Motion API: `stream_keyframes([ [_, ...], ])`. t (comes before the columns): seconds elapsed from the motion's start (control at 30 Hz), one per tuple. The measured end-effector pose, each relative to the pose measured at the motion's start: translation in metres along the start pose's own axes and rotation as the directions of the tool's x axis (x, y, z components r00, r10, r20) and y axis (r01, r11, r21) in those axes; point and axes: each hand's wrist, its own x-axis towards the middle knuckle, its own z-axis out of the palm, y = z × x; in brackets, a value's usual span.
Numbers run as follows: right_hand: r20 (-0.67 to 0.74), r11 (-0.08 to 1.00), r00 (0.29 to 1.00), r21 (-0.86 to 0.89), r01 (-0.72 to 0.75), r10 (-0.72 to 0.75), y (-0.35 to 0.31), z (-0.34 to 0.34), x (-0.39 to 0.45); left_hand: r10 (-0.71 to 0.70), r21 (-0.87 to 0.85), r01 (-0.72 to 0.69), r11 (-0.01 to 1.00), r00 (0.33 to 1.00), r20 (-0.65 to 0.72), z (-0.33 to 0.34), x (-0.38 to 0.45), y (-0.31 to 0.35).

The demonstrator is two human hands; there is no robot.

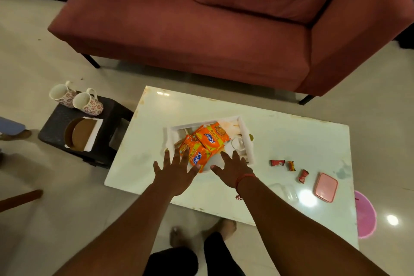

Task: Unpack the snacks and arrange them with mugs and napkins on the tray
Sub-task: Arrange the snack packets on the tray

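Left hand (173,171): forearm stretched forward from the lower left, palm down, fingers (167,159) straight and spread wide, holding nothing. Fingertips lie at the near left corner of the tray; whether they touch it cannot be told.

Right hand (233,171): forearm stretched forward from the lower right, palm down, fingers (236,157) straight and fanned, holding nothing. It hangs over the near edge of the tray. A red thread band (245,178) circles the wrist.

Tray (246,127): white, rectangular, raised rim, set slightly askew on the white table (291,136).

Snack packets (209,140): two orange packets, overlapping, lying flat inside the tray, the nearer one between the two hands.

Glass (238,143): clear, inside the tray at its right side, just beside the packets.

Wrapped sweets (290,165): three small red pieces on the table, right of the tray, apart from one another.

Pink case (326,187): flat, on the table near its right end.

Mugs (75,98): two, white with red floral print, side by side on a dark stool (56,125) left of the table, well apart from the tray.

Brown plate (83,134): on the same stool, resting on white napkins (94,134).

Sofa (201,29): dark red, beyond the table.
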Motion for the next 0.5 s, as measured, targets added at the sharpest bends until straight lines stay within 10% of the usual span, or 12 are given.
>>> stream_keyframes([
  [0.5, -0.317, 0.954, 0.927, -0.28, 0.111, -0.201, -0.044, 0.051, 0.169, 0.213, 0.125, -0.198, 0.972, 0.969, -0.122, 0.074, 0.159, -0.011],
])
